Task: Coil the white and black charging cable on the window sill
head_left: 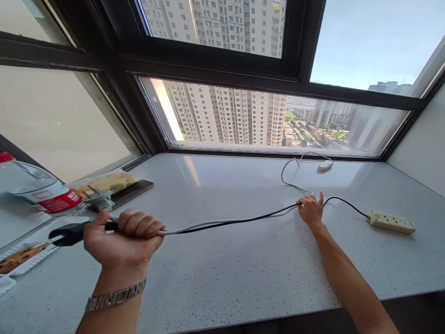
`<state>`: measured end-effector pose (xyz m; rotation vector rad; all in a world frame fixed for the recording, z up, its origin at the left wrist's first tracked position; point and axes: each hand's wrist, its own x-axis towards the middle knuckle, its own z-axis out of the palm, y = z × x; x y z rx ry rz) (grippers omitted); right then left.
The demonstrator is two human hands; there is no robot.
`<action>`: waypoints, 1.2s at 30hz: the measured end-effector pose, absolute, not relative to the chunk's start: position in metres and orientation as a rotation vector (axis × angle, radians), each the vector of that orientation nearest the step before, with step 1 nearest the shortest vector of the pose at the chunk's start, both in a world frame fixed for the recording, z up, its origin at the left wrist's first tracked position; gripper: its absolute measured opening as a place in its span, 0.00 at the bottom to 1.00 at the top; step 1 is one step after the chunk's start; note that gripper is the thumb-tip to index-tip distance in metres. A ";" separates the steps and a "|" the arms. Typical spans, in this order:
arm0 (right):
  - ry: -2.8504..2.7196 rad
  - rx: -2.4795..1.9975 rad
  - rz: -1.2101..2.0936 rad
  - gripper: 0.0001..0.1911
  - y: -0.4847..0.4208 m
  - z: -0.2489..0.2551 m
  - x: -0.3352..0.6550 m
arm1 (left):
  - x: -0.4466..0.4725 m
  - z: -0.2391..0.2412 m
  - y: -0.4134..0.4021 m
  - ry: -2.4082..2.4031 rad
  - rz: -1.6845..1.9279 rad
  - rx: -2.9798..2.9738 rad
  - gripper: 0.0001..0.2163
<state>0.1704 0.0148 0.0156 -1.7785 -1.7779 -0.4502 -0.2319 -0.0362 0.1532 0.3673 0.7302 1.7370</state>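
Observation:
My left hand (120, 236), with a metal watch on its wrist, is closed around two cables held together: a white cable (208, 224) and a black cable (243, 219). A black plug (67, 233) and a grey plug (100, 202) stick out of the fist to the left. Both cables stretch taut to my right hand (310, 209), which pinches them against the speckled sill (225, 273). Past that hand the black cable runs to a cream power strip (391, 221), and the white one loops to a small white adapter (325, 166).
At the left lie a plastic water bottle with a red label (38, 190), a dark phone (134, 189), a yellow packet (107, 182) and a tray of food (19, 260). Large windows (271, 116) back the sill, and a wall rises at the right.

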 end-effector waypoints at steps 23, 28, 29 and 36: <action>-1.629 -1.465 0.882 0.26 -0.004 0.027 0.158 | -0.212 0.068 -0.028 0.787 1.516 0.599 0.23; -1.538 -1.377 1.063 0.29 -0.006 0.030 0.157 | -0.197 0.061 -0.032 0.832 1.368 0.822 0.26; -1.511 -1.356 1.090 0.29 -0.006 0.030 0.156 | -0.193 0.060 -0.033 0.845 1.331 0.922 0.26; -1.341 -1.189 1.212 0.29 -0.007 0.034 0.153 | -0.151 0.051 -0.047 1.041 0.890 1.905 0.20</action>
